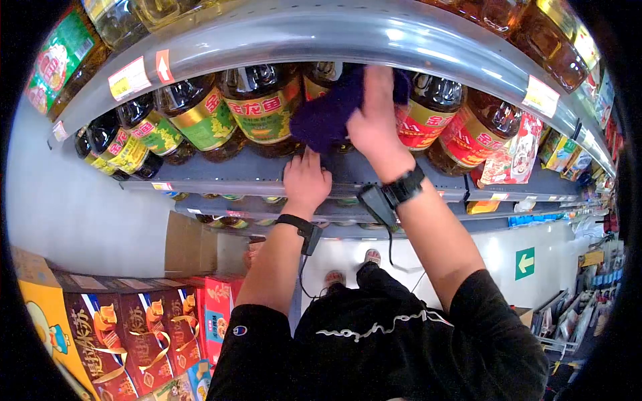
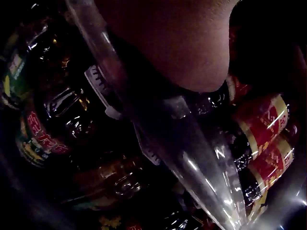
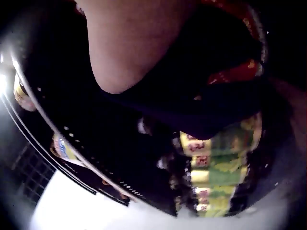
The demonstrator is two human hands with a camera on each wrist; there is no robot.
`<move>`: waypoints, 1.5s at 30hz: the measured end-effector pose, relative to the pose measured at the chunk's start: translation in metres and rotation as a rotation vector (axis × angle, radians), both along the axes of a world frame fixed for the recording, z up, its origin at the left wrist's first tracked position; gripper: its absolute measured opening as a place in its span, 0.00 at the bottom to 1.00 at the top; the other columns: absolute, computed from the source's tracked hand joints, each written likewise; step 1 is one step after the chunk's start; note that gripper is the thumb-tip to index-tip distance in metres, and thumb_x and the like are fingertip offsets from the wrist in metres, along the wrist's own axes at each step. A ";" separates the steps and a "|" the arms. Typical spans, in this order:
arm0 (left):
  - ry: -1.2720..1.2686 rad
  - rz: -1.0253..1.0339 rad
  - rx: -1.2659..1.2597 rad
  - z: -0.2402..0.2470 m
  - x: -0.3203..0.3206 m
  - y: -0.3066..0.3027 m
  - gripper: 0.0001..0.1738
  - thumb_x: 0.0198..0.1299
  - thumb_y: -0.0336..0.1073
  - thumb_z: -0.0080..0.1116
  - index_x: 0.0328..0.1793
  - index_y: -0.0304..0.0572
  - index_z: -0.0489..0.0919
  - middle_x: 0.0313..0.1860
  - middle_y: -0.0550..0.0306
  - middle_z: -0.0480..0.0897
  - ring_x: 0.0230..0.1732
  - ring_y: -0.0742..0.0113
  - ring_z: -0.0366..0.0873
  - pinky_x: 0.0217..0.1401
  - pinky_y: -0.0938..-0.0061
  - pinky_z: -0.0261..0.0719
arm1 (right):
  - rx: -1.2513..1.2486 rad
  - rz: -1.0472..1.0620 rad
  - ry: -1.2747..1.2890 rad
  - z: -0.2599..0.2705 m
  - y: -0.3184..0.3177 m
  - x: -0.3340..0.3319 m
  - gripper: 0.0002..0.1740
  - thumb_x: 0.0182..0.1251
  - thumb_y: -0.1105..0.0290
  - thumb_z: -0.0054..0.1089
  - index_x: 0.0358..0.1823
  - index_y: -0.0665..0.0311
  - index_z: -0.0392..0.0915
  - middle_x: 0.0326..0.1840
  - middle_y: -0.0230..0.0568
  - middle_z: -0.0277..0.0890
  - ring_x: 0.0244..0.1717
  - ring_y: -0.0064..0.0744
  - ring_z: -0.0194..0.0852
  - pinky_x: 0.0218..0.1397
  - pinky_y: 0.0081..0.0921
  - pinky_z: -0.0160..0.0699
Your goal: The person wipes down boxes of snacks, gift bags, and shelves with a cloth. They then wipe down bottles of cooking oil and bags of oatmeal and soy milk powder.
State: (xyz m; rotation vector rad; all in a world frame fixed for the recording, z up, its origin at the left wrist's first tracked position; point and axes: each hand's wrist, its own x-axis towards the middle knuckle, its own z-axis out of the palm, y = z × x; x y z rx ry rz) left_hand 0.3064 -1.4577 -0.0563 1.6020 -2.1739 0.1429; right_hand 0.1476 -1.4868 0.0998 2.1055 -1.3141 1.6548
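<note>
On the green-labelled bottle (image 1: 261,113) just left of the dark purple cloth (image 1: 326,115), 金龙鱼 is printed; 金龙 can be read on the red-labelled bottle (image 1: 428,117) right of the cloth. 提拉米苏 is borne by the brown boxes (image 1: 100,341), well below and left of it. White arrows are shown on a red tag (image 1: 164,65), above-left of the cloth, and a green sign (image 1: 525,263), below-right. Figures on the price tag (image 1: 130,79) beside the red tag cannot be made out.
</note>
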 end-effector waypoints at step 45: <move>0.154 -0.064 -0.164 0.002 -0.003 0.005 0.21 0.50 0.41 0.57 0.50 0.42 0.83 0.42 0.53 0.86 0.49 0.53 0.79 0.54 0.55 0.76 | -0.247 -0.072 0.792 0.044 -0.024 -0.017 0.33 0.58 0.58 0.60 0.68 0.50 0.73 0.65 0.45 0.76 0.61 0.45 0.77 0.63 0.42 0.76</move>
